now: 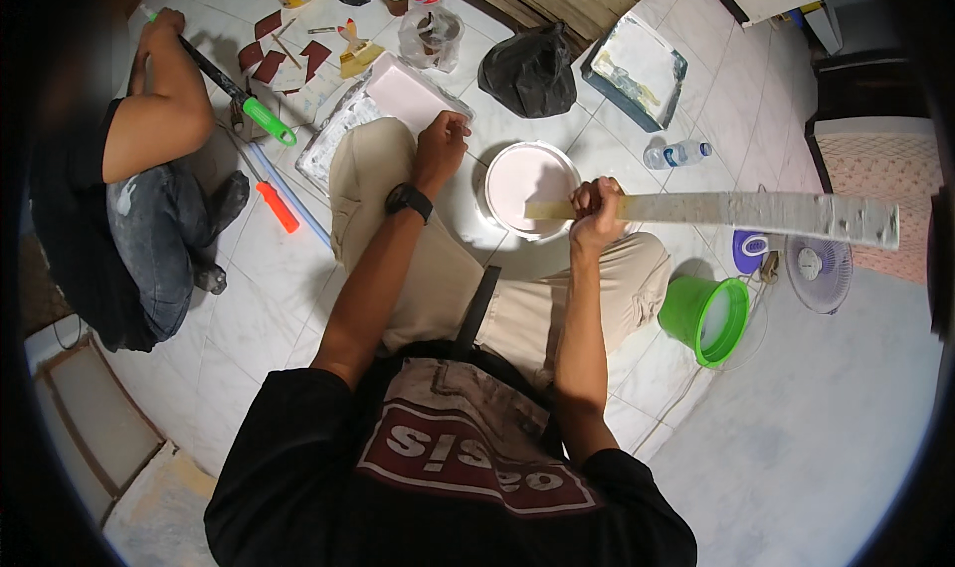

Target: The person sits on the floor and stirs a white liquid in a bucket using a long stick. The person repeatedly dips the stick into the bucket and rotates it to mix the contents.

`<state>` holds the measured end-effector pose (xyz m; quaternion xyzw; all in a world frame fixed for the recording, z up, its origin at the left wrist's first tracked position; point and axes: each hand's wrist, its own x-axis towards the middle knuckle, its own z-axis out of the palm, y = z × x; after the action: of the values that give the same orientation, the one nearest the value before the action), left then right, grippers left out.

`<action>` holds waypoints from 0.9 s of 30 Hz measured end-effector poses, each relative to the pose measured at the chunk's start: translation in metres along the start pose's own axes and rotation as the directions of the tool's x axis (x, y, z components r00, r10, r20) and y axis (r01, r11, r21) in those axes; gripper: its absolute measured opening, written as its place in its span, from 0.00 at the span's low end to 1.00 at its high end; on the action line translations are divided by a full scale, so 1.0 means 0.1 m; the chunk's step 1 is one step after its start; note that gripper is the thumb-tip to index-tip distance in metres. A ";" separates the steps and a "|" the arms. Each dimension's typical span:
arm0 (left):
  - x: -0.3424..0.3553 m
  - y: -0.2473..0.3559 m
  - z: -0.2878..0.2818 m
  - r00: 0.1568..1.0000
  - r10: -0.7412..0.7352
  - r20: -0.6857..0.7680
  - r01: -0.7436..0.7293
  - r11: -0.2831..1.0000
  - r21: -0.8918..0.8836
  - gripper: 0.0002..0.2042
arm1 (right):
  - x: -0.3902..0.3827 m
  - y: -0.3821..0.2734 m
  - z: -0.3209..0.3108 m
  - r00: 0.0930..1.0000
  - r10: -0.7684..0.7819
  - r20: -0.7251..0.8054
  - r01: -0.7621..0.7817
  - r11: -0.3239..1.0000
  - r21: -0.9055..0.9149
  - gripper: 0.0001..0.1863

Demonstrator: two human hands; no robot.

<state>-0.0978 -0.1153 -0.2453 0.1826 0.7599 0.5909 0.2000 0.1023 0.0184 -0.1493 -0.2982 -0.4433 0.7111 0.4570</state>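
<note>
My right hand (596, 215) is closed around a long, flat, pale slat (761, 212). The slat's near-yellow end reaches over the open white bucket (492, 212), which holds pale pink paint (524, 174). Whether that tip dips below the paint's surface is hard to tell. The slat's other end sticks out far to the right. My left hand (442, 151), with a black watch at the wrist, hangs over my knee with loosely curled fingers and nothing visible in them. Just beyond it lies a paint-smeared tray (333, 134) with pale pink paint in its deep end.
At left a person (149, 169) sits holding a pole with a green grip (269, 121). An orange-handled tool (277, 207) lies nearby. Beyond are brushes (360, 58), a black bag (527, 72) and another tray (635, 70). A bottle (678, 154), green bucket (704, 320) and fan (820, 273) stand right.
</note>
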 end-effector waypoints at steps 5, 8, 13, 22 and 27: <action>-0.01 0.00 0.00 1.000 0.004 0.003 -0.004 1.000 -0.025 0.11 | 0.24 0.22 0.30 0.993 -0.097 0.061 0.092 0.993 0.078 0.18; 0.01 -0.04 0.01 1.000 -0.009 -0.019 0.008 0.999 -0.050 0.06 | 0.35 0.26 0.36 0.987 -0.140 0.077 0.142 0.990 -0.019 0.19; 0.00 -0.07 -0.02 0.999 0.027 -0.021 -0.027 1.000 -0.014 0.08 | 0.39 0.16 0.17 0.988 -0.130 0.077 0.143 0.970 -0.196 0.19; 0.02 -0.08 -0.03 1.000 0.010 -0.008 -0.010 1.000 -0.006 0.09 | -0.01 0.01 0.17 1.000 -0.016 0.020 0.018 0.988 -0.152 0.17; 0.01 -0.11 -0.01 1.000 0.021 -0.011 -0.021 0.999 -0.034 0.09 | 0.19 0.17 0.44 1.000 -0.003 -0.005 0.003 1.000 0.014 0.16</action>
<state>-0.0999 -0.1181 -0.2559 0.1839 0.7490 0.6066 0.1928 0.0514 0.0169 -0.1465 -0.2961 -0.4374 0.7127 0.4615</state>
